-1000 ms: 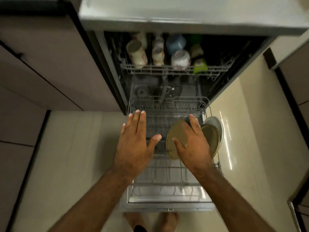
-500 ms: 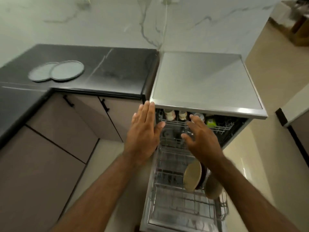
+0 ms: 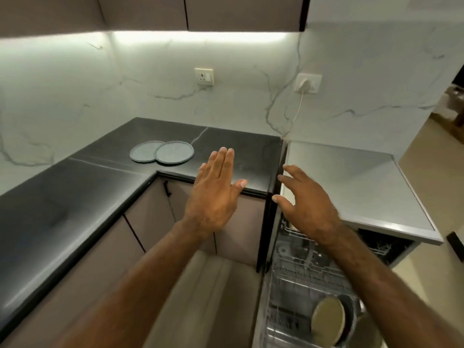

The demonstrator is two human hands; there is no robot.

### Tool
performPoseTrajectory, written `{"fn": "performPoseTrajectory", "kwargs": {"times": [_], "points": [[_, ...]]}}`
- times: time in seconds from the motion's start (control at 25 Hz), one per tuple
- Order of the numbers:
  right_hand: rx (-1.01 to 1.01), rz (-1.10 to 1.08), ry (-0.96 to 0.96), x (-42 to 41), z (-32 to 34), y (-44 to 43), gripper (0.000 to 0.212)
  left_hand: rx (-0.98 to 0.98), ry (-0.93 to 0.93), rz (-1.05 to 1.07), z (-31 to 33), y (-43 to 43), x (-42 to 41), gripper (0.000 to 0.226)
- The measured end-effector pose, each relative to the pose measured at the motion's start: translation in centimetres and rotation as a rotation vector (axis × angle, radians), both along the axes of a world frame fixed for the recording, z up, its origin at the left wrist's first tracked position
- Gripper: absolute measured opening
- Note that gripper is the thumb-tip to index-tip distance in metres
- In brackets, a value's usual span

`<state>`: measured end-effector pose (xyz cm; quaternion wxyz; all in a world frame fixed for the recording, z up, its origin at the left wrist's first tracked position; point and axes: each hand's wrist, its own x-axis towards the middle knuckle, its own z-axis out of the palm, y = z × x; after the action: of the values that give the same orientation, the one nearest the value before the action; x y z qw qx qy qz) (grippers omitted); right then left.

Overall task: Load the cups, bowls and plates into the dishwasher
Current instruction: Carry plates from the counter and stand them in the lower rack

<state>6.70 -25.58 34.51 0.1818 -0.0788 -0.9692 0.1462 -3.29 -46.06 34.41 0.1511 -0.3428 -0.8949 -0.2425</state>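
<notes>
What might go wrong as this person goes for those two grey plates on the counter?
1. The right grey plate overlaps the left grey plate, so lifting either one may drag or clatter the other.
2. The lower rack is pulled out, low by the floor. A step toward the counter might bump it and jolt the tan plate standing in it.

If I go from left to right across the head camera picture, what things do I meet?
Left grey plate → right grey plate → left hand → right hand → dishwasher top.
</notes>
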Motion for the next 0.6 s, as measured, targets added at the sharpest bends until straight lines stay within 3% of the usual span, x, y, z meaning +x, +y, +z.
{"fn": "performPoseTrajectory", "kwargs": {"times": [0.28, 0.6], "points": [[0.006, 0.031, 0.101, -8.3, 4.5, -9.0, 0.065, -0.043, 0.093, 0.065, 5.3, -9.8, -7.9, 0.077], [0.040, 0.085, 0.135, -17.3, 5.8, -14.5, 0.073, -0.007, 0.117, 0.158, 6.4, -16.4, -17.6, 0.071]]}}
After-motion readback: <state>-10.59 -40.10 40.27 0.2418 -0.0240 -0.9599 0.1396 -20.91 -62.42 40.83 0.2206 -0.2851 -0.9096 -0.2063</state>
